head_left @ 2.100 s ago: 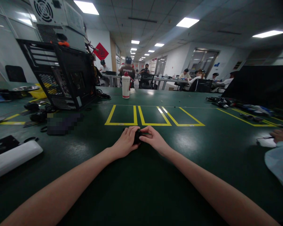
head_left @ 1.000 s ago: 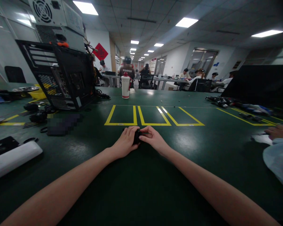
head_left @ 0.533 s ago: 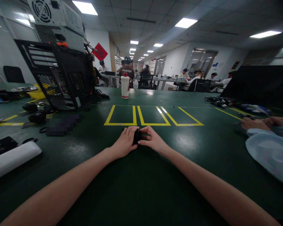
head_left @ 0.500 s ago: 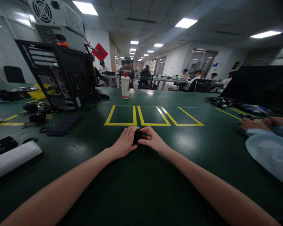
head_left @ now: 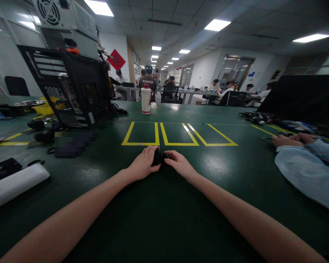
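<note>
Low over the dark green table (head_left: 167, 219), my left hand (head_left: 144, 163) is closed around a small black object (head_left: 157, 157), its thumb along the near side. What kind of object it is cannot be made out. My right hand (head_left: 178, 164) pinches a smaller black round-looking piece (head_left: 165, 156) between thumb and fingers, just right of that object. Dark surfaces blend together between them, so whether the two pieces still touch is unclear. Just beyond my hands lie yellow tape outlines (head_left: 140, 144).
At left stand a black computer case (head_left: 85, 91) with power supplies on top, and a white roll-like thing (head_left: 19, 184). A white cup (head_left: 146, 100) stands at the far edge. On the right, a co-worker's hands (head_left: 287, 140) and blue sleeve (head_left: 304, 171) reach over the table.
My right hand has shifted slightly right, drawing a small black piece away from the object in my left hand. The co-worker's hands and sleeve on the right have moved inward.
</note>
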A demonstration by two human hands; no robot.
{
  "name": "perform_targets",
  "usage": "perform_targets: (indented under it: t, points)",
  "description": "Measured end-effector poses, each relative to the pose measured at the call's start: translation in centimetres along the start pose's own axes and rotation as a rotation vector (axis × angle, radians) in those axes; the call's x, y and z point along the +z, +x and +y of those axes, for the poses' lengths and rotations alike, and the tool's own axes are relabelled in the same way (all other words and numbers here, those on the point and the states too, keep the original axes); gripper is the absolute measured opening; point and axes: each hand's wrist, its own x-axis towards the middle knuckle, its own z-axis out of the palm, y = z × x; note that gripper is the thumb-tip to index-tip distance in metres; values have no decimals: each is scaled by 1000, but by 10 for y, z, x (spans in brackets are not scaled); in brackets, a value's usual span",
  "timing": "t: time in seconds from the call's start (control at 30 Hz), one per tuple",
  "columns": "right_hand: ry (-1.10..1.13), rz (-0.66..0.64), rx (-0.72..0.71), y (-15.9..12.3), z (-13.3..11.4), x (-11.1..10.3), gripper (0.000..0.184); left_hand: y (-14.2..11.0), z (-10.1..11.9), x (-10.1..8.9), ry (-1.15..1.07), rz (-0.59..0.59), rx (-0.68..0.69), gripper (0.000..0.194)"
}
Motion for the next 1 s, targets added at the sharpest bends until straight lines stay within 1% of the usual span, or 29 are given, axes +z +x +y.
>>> perform_targets:
  t: [0.1, 0.17, 0.33, 0.47, 0.63, 0.73, 0.8, 0.9, 0.97, 1.0]
  points:
    - [-155, 84, -16, 0, 2, 1, 37, 3, -6, -1, -23, -82, -118, 55]
    - [-256, 102, -30, -3, 1, 1, 38, 5, -9, -1, -45, -119, -166, 56]
    - [-438, 78, -81, -7, -1, 1, 49, 5, -9, 0, -71, -113, -181, 58]
    - [-470, 82, -82, -6, 0, 2, 42, 5, -7, -2, -100, -115, -177, 61]
    - [-390, 81, -82, -14, -6, -3, 39, -1, -2, -2, -141, -92, -194, 58]
    - [-358, 66, -89, -29, -11, -11, 37, -14, 9, -4, -166, -98, -178, 58]
    - [-363, 55, -82, -46, -15, -17, 36, -28, 21, -10, -195, -125, -172, 58]
    - [-339, 17, -28, -79, -24, -27, 37, -55, 46, -23, -255, -209, -183, 56]
    - [-337, -32, 4, -105, -31, -31, 39, -76, 62, -32, -274, -266, -187, 54]
    - [-352, -56, 10, -119, -34, -33, 40, -87, 67, -35, -273, -276, -186, 54]
